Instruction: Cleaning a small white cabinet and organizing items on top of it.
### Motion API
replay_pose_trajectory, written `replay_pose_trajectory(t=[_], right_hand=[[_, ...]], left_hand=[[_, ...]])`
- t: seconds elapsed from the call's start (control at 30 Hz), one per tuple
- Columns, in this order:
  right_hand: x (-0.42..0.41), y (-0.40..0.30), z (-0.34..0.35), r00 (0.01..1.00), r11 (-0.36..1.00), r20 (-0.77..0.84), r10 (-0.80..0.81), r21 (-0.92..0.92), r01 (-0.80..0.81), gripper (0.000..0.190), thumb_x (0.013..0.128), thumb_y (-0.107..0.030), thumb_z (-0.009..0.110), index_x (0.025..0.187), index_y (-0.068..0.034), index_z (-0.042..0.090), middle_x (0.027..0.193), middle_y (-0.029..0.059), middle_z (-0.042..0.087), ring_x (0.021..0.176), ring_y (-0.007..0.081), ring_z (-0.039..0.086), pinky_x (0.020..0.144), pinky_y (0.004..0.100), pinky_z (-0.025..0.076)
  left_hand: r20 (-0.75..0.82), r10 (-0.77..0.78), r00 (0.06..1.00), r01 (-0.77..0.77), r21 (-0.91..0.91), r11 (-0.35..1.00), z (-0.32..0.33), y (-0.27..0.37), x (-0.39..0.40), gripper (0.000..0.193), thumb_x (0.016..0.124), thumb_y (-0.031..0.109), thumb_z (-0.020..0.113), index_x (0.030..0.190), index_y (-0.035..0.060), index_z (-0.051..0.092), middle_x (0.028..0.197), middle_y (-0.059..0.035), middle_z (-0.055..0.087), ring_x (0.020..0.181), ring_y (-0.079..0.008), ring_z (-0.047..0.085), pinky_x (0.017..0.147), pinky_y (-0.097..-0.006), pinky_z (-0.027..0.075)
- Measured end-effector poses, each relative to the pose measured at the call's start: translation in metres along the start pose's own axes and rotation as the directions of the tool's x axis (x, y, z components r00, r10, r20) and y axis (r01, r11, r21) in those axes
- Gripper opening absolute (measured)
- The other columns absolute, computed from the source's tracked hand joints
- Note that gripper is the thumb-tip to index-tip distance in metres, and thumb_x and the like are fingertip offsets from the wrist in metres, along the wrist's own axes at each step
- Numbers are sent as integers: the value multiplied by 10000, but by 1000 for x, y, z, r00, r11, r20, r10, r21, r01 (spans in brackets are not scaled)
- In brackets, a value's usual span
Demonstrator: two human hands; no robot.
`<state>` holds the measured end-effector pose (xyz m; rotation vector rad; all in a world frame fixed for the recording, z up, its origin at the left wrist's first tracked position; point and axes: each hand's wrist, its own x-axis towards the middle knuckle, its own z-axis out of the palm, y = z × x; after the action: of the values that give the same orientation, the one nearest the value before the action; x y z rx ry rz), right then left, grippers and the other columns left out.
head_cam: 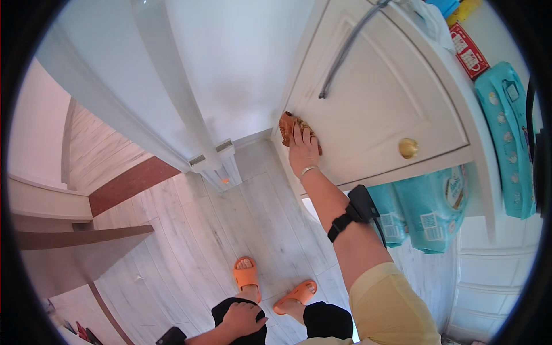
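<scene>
My right hand point(304, 151) presses a brown patterned cloth point(286, 129) flat against the lower left part of a white cabinet side panel point(366, 103). The fingers are spread over the cloth, and part of it sticks out above them. A bracelet circles that wrist, and a black device is strapped to the forearm. My left hand point(244, 319) rests on my knee in black trousers, with nothing seen in it. A round brass knob point(408, 148) sits on the panel, to the right of the cloth. A grey cable point(345, 56) hangs over the panel's upper part.
Teal packs point(431, 207) stand beside the cabinet, and another teal pack point(504, 142) lies on its top near a red box point(469, 51). White pipes point(181, 82) run along the wall at left. A brown board edge point(86, 237) juts in from the left. Orange slippers point(246, 276) are on my feet.
</scene>
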<state>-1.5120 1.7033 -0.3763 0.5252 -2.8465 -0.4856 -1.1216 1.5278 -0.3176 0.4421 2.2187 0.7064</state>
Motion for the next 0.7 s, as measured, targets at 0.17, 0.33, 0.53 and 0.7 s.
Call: replay_pose_trajectory(t=[0.17,0.33,0.53,0.7], right_hand=[[-97,-41,103,924,989,378,53,-148,4,388,804,-173,410,1160,-72,526,1244,105,443,1186,312,322,946,474,244],[-284,-77,51,527,885,848,-59,289,-365,271,698,-153,568,957,-89,618,945,98,603,868,233,564,743,405,410],[-265,-90,-168,-155,666,655,-740,681,-305,350,760,-306,582,936,-4,612,840,140,626,817,216,595,719,316,459],[-274,-28,-204,114,479,504,-856,856,-195,373,799,-281,555,1021,18,560,917,108,619,871,188,581,763,259,453]], left_hand=[[-291,-93,952,29,-219,975,8,-2,-21,407,751,423,552,880,43,624,860,-182,615,765,-337,583,702,-426,456],[-262,-242,934,153,-320,935,18,-14,-55,405,756,411,545,888,36,619,864,-173,617,810,-330,576,745,-403,449],[-331,-252,910,139,-330,934,37,-11,-57,322,746,342,544,858,53,629,808,-166,623,786,-334,583,713,-423,458],[-430,-468,772,329,-359,873,3,-1,-81,345,745,278,550,1006,55,577,930,-192,594,838,-356,568,752,-441,452]])
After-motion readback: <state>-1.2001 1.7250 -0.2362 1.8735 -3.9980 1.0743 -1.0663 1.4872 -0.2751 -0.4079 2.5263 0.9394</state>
